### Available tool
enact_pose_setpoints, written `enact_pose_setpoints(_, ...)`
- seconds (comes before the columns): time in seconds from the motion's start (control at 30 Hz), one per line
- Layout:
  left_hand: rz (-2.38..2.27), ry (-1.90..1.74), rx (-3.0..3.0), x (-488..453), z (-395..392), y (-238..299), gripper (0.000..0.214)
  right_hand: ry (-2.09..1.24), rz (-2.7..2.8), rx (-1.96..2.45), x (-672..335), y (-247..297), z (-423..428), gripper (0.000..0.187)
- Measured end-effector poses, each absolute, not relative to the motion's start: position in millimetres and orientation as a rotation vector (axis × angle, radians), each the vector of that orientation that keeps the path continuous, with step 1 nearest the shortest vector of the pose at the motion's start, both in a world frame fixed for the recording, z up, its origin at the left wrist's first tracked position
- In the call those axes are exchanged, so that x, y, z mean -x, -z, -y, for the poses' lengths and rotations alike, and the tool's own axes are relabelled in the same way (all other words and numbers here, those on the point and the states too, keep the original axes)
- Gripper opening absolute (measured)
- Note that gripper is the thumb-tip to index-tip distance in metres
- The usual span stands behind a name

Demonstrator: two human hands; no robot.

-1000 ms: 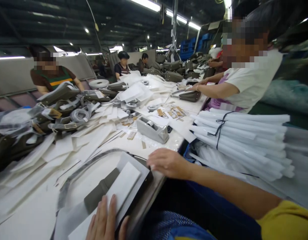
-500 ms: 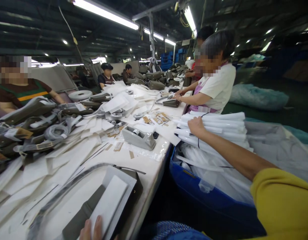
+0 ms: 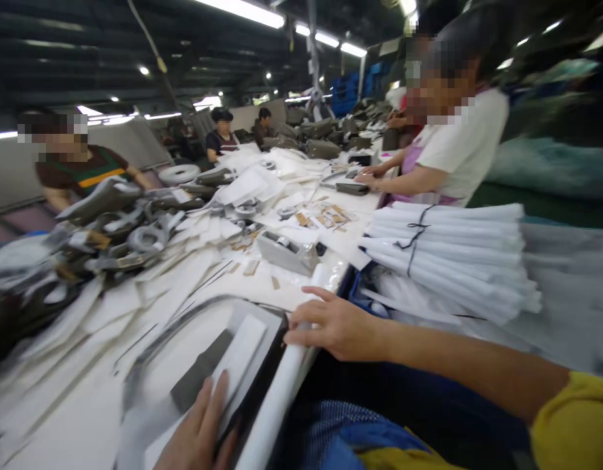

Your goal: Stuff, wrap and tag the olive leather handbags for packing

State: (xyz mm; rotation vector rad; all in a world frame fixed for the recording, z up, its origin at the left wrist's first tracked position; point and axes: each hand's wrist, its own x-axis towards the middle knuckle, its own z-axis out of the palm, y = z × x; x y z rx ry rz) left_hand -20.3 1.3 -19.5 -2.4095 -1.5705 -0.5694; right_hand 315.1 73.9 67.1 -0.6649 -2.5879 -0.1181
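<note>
At the table's near edge, my right hand [image 3: 338, 326] has its fingers curled over a long white roll [image 3: 276, 398], with one finger stretched out. The roll looks like soft foam or plastic. It lies slanted along the right side of a dark olive bag [image 3: 203, 369] with a grey wrapped handle loop [image 3: 149, 356]. A white strip [image 3: 245, 346] lies on top of the bag. My left hand [image 3: 198, 424] rests on the strip and bag with its fingers extended and apart; its lower part is cut off by the frame.
A grey tape dispenser [image 3: 286, 251] stands ahead, near brown paper bits [image 3: 325, 215]. White sheets [image 3: 178, 267] and wrapped bags [image 3: 105, 202] cover the left. To the right, a tied bundle of white rolls [image 3: 458, 254] lies over a blue bin [image 3: 357, 294]. Co-workers stand around the table.
My right hand has come from the tied bundle to the table edge, bringing one white roll beside the bag. My left hand remains on the bag. The view has shifted.
</note>
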Motion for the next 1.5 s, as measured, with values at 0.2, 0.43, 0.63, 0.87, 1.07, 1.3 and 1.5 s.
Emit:
enact_pose_setpoints(0.2, 1.981, 0.153, 2.576, 8.7, 2.5, -41.5, 0.061, 0.123, 2.498, 0.543, -261.5, 0.3, -37.9, 0.029)
enact_pose_setpoints(0.43, 2.039, 0.080, 2.649, 5.0, 5.5, -53.2, 0.080, 0.118, 2.313, 0.564, -204.4, 18.2, -41.5, 0.024)
enact_pose_setpoints(0.63, 1.912, 0.228, 2.503, 3.1, 10.5, -28.0, 0.080, -0.069, 2.228, 0.395, -207.0, 22.4, -45.0, 0.025)
enact_pose_setpoints(0.87, 1.836, 0.237, 2.331, -11.7, 19.6, -9.8, 0.070, 0.095, 2.515, 0.380, -266.2, -14.2, -87.4, 0.053)
enact_pose_setpoints(1.07, 1.953, 0.180, 2.280, -22.6, 24.5, -22.4, 0.058, 0.043, 2.719, 0.251, -269.0, -3.6, -149.2, 0.061)
enact_pose_setpoints(1.3, 2.046, 0.139, 2.264, -38.6, 21.1, -34.2, 0.046, -0.115, 2.526, 0.328, -268.4, 21.8, -137.7, 0.060)
enact_pose_setpoints(1.5, 2.051, 0.186, 2.168, -46.8, 13.6, -25.0, 0.054, -0.195, 2.529, 0.344, -267.5, 21.3, -136.1, 0.061)
